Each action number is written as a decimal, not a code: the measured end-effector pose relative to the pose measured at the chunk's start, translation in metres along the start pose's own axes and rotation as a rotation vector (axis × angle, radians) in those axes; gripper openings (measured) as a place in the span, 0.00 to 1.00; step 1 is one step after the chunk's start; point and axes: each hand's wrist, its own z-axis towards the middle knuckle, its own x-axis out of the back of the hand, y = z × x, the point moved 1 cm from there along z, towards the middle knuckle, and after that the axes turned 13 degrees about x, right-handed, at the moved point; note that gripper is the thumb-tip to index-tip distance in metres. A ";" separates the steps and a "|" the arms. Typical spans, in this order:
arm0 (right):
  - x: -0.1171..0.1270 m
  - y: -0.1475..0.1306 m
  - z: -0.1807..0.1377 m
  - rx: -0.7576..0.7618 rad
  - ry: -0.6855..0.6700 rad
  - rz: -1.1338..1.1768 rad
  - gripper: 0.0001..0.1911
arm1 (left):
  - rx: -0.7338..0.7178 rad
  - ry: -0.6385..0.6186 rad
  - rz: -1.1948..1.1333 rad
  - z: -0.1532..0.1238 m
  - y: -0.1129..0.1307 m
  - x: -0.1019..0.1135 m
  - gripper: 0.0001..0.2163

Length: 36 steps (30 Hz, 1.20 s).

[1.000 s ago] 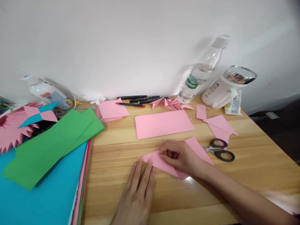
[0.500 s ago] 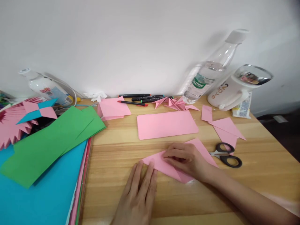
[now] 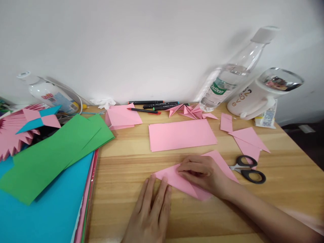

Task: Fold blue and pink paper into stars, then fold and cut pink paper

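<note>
A folded sheet of pink paper [image 3: 181, 181] lies slantwise on the wooden table, its pointed end to the left. My left hand [image 3: 152, 209] rests flat with fingers apart, the fingertips at that point of the paper. Curled over the paper's upper edge is my right hand [image 3: 202, 173], thumb and fingers closed together and pressed on it. The palm and wrist hide part of the sheet. Just right of the paper lie black-handled scissors [image 3: 249, 169], their blades partly out of sight.
Beyond the hands is a stack of pink paper strips [image 3: 182, 135]. Pink offcuts [image 3: 249, 138], a water bottle [image 3: 225, 79] and a white mug [image 3: 255, 96] stand right. Pens [image 3: 159, 105] line the wall. Green sheets [image 3: 55, 155] cover blue paper [image 3: 45, 216] at left.
The view has shifted slightly, so things at the right appear a little farther right. Both hands keep nearly the same place on the pink paper.
</note>
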 end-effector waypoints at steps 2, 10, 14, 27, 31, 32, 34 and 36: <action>0.000 0.001 -0.001 -0.002 -0.008 -0.006 0.09 | -0.001 0.019 -0.005 0.000 0.000 0.000 0.19; 0.000 0.000 0.000 -0.002 0.004 -0.015 0.08 | -0.005 0.024 -0.027 0.001 0.000 0.000 0.19; 0.001 -0.001 0.002 0.000 0.002 -0.015 0.08 | 0.002 0.006 -0.027 0.000 -0.001 0.000 0.19; -0.001 0.002 -0.003 -0.024 0.003 0.016 0.07 | -0.002 0.019 -0.012 0.001 -0.001 0.001 0.19; -0.001 0.002 -0.001 -0.024 0.005 0.022 0.07 | 0.005 0.023 -0.017 0.001 -0.001 0.003 0.20; 0.000 0.002 -0.001 -0.022 0.005 0.023 0.08 | 0.000 0.024 -0.020 0.002 -0.001 0.003 0.20; 0.000 0.001 0.000 -0.019 0.005 0.021 0.08 | -0.006 0.024 -0.023 0.003 -0.001 0.004 0.20; 0.001 0.000 0.001 -0.017 0.000 0.018 0.08 | -0.008 0.018 -0.014 0.003 -0.001 0.004 0.19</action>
